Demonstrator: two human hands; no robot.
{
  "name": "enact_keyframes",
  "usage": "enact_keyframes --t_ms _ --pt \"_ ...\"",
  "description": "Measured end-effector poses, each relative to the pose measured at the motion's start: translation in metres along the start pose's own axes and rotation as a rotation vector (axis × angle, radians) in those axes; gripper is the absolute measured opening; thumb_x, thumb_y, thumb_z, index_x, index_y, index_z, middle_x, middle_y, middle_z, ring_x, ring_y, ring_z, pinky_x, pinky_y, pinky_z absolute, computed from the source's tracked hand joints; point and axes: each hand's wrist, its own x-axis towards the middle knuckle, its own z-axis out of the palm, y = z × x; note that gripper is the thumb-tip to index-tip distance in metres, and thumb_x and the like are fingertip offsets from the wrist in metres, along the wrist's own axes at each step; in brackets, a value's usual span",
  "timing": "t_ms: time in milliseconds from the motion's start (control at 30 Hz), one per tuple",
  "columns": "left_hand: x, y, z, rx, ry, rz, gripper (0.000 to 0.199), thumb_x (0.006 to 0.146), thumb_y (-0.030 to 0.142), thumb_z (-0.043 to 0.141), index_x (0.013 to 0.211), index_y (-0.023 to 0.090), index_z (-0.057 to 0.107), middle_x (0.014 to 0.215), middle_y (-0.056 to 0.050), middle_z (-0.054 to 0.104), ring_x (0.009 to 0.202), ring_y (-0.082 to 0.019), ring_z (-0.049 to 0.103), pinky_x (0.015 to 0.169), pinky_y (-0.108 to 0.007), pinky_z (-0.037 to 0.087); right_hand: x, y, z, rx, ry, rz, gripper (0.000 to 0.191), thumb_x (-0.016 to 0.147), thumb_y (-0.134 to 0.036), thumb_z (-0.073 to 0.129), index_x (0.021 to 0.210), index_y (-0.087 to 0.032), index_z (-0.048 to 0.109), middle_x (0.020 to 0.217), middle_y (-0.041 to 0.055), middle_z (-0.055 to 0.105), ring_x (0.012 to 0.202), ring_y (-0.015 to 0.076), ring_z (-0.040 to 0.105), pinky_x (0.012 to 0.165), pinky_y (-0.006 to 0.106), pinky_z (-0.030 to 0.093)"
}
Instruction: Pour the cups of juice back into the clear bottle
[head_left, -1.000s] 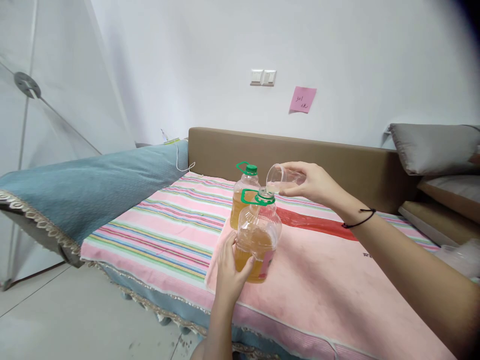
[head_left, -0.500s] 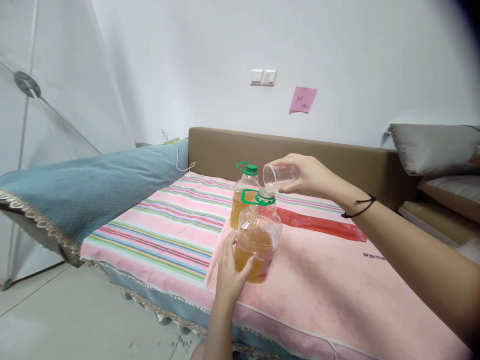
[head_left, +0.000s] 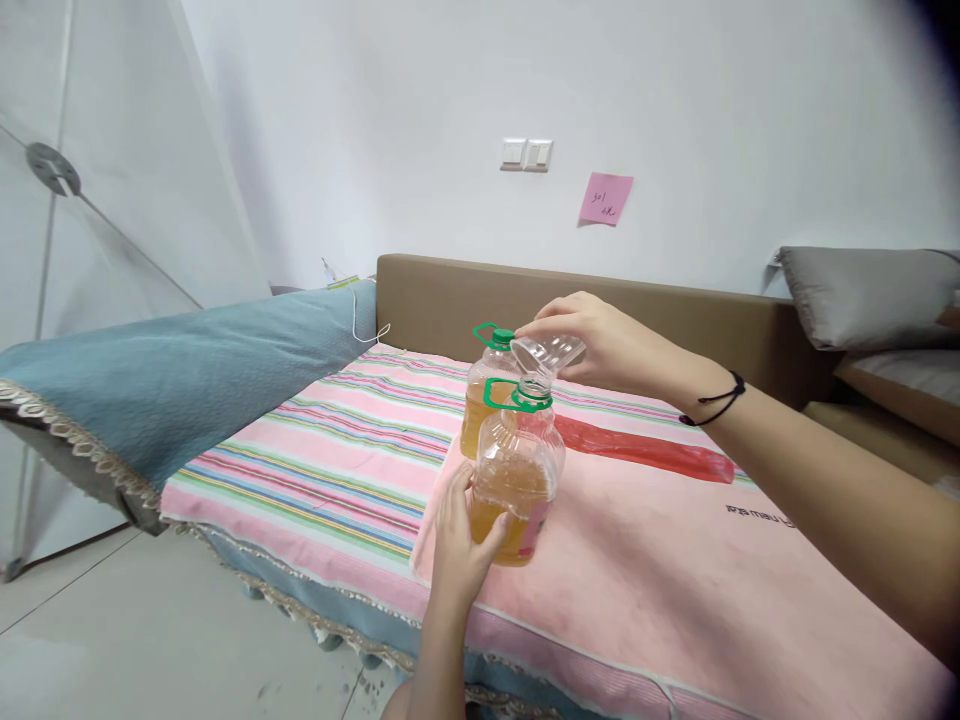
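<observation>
A clear plastic jug (head_left: 520, 450) of amber liquid stands upright on the pink cloth, its mouth uncapped and a green ring handle at its neck. My left hand (head_left: 466, 530) is wrapped round its lower left side. Over the jug's mouth, my right hand (head_left: 592, 335) grips a clear plastic cup (head_left: 551, 355), tipped steeply with its rim toward the left and down at the opening. I cannot make out liquid in the cup. Just behind stands a second jug (head_left: 478, 405) with a green cap, part hidden by the front one.
A red plastic strip or bag (head_left: 652, 450) lies behind the jugs on the pink cloth (head_left: 637, 600). The striped sheet (head_left: 322, 480) spreads to the left, with a blue-covered bed end (head_left: 195, 350) beyond. Grey pillows (head_left: 870, 295) are stacked at the right, near the brown headboard (head_left: 675, 305).
My right hand has shifted slightly left and up, tipping the cup more steeply over the jug's mouth. My left hand and both jugs are where they were.
</observation>
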Motion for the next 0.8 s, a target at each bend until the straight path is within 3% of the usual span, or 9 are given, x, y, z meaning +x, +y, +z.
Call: enact_keyframes --t_ms 200,367,567,800 --pt "0.0005 0.0037 -0.0006 0.005 0.003 0.009 0.057 0.088 0.043 0.06 0.138 0.023 0.04 0.138 -0.012 0.051 0.129 -0.029 0.049 0.108 -0.048 0.039 0.0044 0.0058 0.0056 -0.097 0.077 -0.238 0.032 0.088 -0.019 0.061 0.115 -0.03 0.072 0.112 0.0059 0.072 0.112 0.0297 0.054 0.091 0.046 0.045" --pt "-0.0005 0.002 -0.0005 0.002 -0.006 0.005 0.058 0.088 0.042 0.06 0.139 0.024 0.038 0.14 -0.012 0.05 0.13 -0.028 0.049 0.109 -0.049 0.038 0.0034 0.0051 0.0063 -0.158 0.083 -0.352 0.037 0.094 -0.015 0.051 0.117 -0.036 0.07 0.116 0.0008 0.071 0.122 0.0272 0.052 0.101 0.048 0.039" --pt "-0.0001 0.0021 -0.0007 -0.01 -0.01 -0.001 0.057 0.088 0.044 0.06 0.138 0.024 0.039 0.139 -0.012 0.05 0.129 -0.028 0.048 0.108 -0.048 0.038 0.0002 0.0009 0.0048 -0.206 0.1 -0.406 0.043 0.093 -0.008 0.048 0.116 -0.035 0.07 0.117 0.0015 0.072 0.126 0.0266 0.051 0.103 0.049 0.038" --pt "-0.0001 0.0027 -0.0002 -0.012 0.004 -0.003 0.058 0.087 0.042 0.06 0.138 0.022 0.04 0.14 -0.013 0.05 0.131 -0.029 0.048 0.109 -0.049 0.037 -0.0009 0.0034 0.0047 -0.176 0.189 -0.367 0.036 0.094 -0.014 0.051 0.115 -0.035 0.071 0.116 0.0016 0.072 0.126 0.0275 0.051 0.103 0.051 0.038"
